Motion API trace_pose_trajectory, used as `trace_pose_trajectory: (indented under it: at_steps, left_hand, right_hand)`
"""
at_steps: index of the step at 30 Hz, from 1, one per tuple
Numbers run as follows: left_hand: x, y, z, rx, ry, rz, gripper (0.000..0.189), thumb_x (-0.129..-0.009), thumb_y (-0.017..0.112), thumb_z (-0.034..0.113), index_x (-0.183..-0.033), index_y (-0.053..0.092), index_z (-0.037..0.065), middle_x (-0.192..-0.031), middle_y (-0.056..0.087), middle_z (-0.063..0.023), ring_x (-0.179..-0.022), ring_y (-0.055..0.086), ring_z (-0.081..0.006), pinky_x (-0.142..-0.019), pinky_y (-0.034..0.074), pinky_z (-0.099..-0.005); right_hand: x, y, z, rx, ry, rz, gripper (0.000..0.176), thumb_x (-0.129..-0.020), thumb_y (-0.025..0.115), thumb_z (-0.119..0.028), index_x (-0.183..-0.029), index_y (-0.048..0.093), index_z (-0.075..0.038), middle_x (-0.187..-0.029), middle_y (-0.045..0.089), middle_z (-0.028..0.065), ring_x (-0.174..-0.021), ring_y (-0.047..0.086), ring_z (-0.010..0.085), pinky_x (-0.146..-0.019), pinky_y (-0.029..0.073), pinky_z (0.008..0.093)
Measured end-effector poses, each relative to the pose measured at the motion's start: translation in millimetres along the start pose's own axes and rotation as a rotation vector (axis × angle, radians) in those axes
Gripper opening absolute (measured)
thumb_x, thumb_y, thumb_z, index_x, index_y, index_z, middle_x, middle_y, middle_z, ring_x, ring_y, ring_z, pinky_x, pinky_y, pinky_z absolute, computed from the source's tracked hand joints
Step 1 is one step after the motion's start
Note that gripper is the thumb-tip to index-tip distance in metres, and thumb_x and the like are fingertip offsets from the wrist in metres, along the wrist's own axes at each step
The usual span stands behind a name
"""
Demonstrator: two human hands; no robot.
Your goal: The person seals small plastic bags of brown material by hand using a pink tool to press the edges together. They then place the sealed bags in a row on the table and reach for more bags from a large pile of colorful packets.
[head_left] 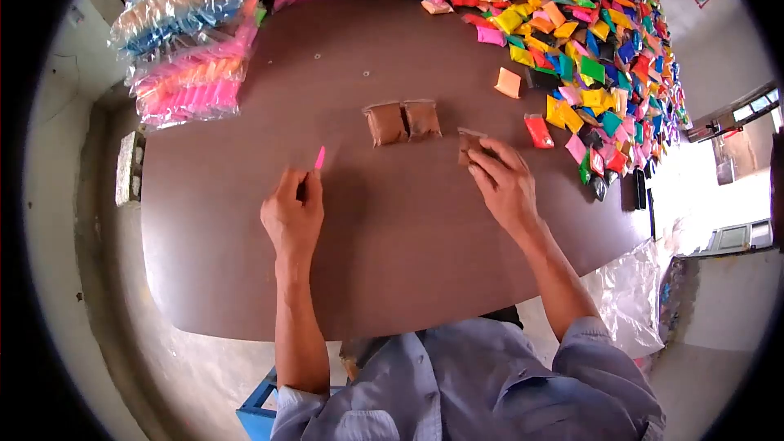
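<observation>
Between the fingertips of my left hand point(294, 208) is a small pink pointed piece point(320, 158), its tip pointing up. My right hand point(505, 180) pinches a small brown packet point(468, 147) in clear wrap, partly hidden behind the fingers. Just left of that packet, two more brown packets lie side by side on the brown table point(220, 237): a left one point(385, 124) and a right one point(422, 118).
A large heap of colourful packets point(592, 69) covers the table's right back. Lone orange point(508, 82) and red point(538, 131) packets lie near its edge. Clear bags of coloured pieces point(192, 49) are stacked at back left. Clear plastic point(629, 298) hangs beyond the right edge.
</observation>
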State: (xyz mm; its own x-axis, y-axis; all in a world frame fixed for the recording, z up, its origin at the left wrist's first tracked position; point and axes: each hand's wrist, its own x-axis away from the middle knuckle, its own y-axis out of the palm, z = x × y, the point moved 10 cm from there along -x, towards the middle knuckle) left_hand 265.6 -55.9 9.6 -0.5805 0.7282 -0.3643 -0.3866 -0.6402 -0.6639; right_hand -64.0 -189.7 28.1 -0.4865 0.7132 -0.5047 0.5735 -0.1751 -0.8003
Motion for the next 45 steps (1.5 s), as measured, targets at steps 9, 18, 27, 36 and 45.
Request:
trace_pose_trajectory:
  at_steps: [9, 18, 27, 36, 45]
  left_hand:
    - [-2, 0, 1, 0.038, -0.027, -0.013, 0.019, -0.098, 0.075, 0.015, -0.086, 0.065, 0.005, -0.067, 0.06, -0.008, -0.056, 0.053, -0.0224, -0.057, 0.046, -0.0365]
    - [-2, 2, -6, 0.04, -0.033, -0.008, 0.019, -0.101, 0.072, 0.013, -0.088, 0.065, 0.001, -0.066, 0.053, -0.0055, -0.058, 0.044, -0.0129, -0.056, 0.039, -0.0325]
    - [-2, -2, 9, 0.031, 0.055, 0.057, 0.02, -0.101, 0.07, 0.011, -0.085, 0.062, 0.002, -0.065, 0.053, -0.0061, -0.057, 0.044, -0.0147, -0.055, 0.04, -0.0325]
    - [-3, 3, -9, -0.063, 0.014, 0.034, 0.021, -0.101, 0.07, 0.013, -0.086, 0.063, 0.001, -0.067, 0.056, -0.0067, -0.06, 0.048, -0.0168, -0.057, 0.042, -0.034]
    - [-4, 3, -4, -0.112, 0.012, 0.052, 0.02, -0.102, 0.069, 0.014, -0.087, 0.065, 0.0, -0.069, 0.059, -0.009, -0.06, 0.052, -0.0191, -0.058, 0.043, -0.0368]
  right_hand:
    - [-40, 27, 8, -0.137, -0.048, 0.083, 0.025, -0.091, 0.078, -0.009, -0.115, 0.077, -0.008, -0.126, 0.07, 0.0107, -0.111, 0.07, 0.0332, -0.094, 0.058, 0.045]
    - [-43, 28, 3, -0.181, -0.079, 0.067, 0.026, -0.09, 0.077, -0.007, -0.116, 0.075, -0.007, -0.129, 0.066, 0.0076, -0.118, 0.068, 0.0304, -0.099, 0.056, 0.0447]
    - [-44, 5, 29, -0.33, 0.07, 0.023, 0.033, -0.091, 0.075, -0.01, -0.124, 0.071, -0.007, -0.137, 0.066, 0.0126, -0.118, 0.069, 0.0337, -0.097, 0.059, 0.0435]
    - [-57, -72, 110, -0.243, 0.121, 0.175, 0.018, -0.089, 0.077, -0.01, -0.107, 0.075, -0.007, -0.119, 0.073, 0.008, -0.105, 0.072, 0.0313, -0.085, 0.062, 0.0421]
    - [-101, -192, 262, 0.221, 0.271, 0.492, 0.016, -0.089, 0.076, -0.013, -0.104, 0.077, -0.008, -0.11, 0.076, 0.0135, -0.104, 0.072, 0.0355, -0.086, 0.058, 0.047]
